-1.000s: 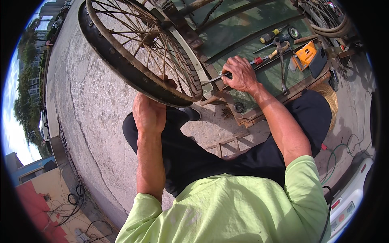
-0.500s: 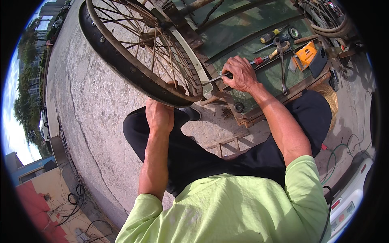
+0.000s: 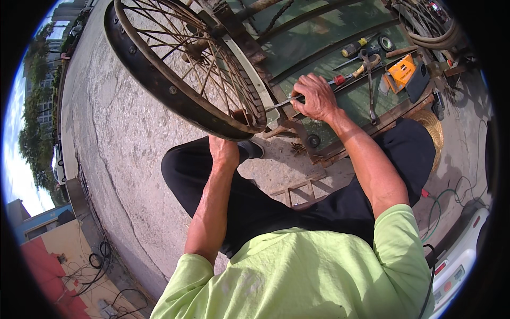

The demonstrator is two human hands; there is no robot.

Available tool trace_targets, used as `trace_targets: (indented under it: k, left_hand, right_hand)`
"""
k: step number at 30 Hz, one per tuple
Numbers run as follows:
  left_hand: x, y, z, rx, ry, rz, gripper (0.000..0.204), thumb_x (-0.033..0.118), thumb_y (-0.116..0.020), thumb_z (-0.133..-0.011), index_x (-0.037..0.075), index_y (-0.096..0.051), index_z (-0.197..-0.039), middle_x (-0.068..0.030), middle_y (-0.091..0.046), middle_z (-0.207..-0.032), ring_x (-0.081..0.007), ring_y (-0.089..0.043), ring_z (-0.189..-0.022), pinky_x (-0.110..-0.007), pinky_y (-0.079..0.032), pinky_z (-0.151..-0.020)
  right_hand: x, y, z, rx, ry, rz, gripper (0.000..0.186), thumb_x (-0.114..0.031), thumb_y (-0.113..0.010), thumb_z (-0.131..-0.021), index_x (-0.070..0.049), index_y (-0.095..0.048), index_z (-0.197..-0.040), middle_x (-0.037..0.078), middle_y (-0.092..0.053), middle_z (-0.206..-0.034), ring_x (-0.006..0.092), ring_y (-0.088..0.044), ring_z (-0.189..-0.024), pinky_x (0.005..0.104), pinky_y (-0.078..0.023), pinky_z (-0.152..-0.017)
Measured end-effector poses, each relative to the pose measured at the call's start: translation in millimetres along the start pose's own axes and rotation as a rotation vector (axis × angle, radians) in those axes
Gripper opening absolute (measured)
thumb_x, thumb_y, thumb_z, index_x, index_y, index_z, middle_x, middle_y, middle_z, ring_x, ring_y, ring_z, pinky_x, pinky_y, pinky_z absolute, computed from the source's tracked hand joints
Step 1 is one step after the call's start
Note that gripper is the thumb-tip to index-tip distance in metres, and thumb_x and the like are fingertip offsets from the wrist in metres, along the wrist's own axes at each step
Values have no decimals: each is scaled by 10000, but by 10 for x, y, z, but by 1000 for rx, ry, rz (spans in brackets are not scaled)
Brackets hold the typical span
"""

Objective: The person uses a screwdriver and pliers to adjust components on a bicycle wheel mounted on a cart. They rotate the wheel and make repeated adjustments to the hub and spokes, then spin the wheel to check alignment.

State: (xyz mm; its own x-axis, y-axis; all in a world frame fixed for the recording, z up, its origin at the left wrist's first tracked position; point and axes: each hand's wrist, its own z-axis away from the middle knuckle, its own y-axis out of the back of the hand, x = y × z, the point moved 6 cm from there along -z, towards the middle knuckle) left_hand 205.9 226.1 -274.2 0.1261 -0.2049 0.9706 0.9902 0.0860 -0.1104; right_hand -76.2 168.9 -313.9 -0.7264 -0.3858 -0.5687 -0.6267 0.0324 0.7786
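A large spoked wheel (image 3: pixel 180 95) with a dark, rusty rim stands tilted in front of me. My left hand (image 3: pixel 224 151) grips the lower edge of the rim, fingers curled under it. My right hand (image 3: pixel 314 97) is closed on a slim metal tool (image 3: pixel 281 102) whose tip points left into the rim near the spokes. Both forearms come up from my light green shirt. My legs in black trousers are folded beneath the wheel.
A green flatbed (image 3: pixel 319 48) behind the wheel carries screwdrivers (image 3: pixel 353 49), a wrench (image 3: pixel 370 90), an orange box (image 3: pixel 401 72) and a black case. A second wheel (image 3: pixel 425 26) is at top right. Cracked concrete (image 3: pixel 122 143) lies left; cables and a white vehicle part (image 3: pixel 457 260) at right.
My left hand has shifted right along the bottom of the rim, closer to the tool tip. The right hand has stayed in place with the tool.
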Motion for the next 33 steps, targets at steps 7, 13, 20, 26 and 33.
trace_targets:
  k: [7,13,20,26,33]
  left_hand:
    - [-210,46,-90,1,39,-117,523,471,-579,-1105,-18,-732,-1210,-83,-757,-1128,-173,-677,-1017,-334,-530,-921]
    - [-425,53,-220,3,65,-129,425,394,-541,-1137,33,-749,-1224,-54,-742,-1137,-158,-649,-1016,-323,-510,-910]
    - [-566,67,-328,-78,72,10,453,433,-648,-1086,35,-720,-1290,-67,-752,-1199,-204,-699,-1099,-370,-564,-924]
    - [-496,-9,-304,-83,87,8,430,391,-622,-1102,20,-714,-1297,-76,-749,-1198,-196,-689,-1108,-357,-548,-951]
    - [-393,31,-195,-67,80,-21,404,338,-560,-1127,-2,-726,-1270,-79,-742,-1179,-170,-657,-1095,-321,-507,-971]
  right_hand:
    - [37,-37,1,3,-2,11,218,-253,-838,-797,-133,-694,-908,32,-598,-997,273,-582,-1059,467,-457,-956]
    - [36,-37,-1,0,4,4,229,-258,-839,-793,-126,-699,-917,31,-604,-989,273,-587,-1063,479,-459,-969]
    - [-6,12,-5,12,20,-25,251,-252,-847,-787,-125,-698,-944,37,-612,-997,280,-589,-1077,494,-459,-979]
    - [13,20,18,13,14,-13,252,-251,-846,-787,-125,-696,-946,42,-622,-1007,281,-592,-1086,496,-460,-980]
    - [43,-50,-9,-21,-15,20,245,-277,-834,-784,-140,-712,-947,32,-630,-1010,270,-592,-1092,471,-461,-1013]
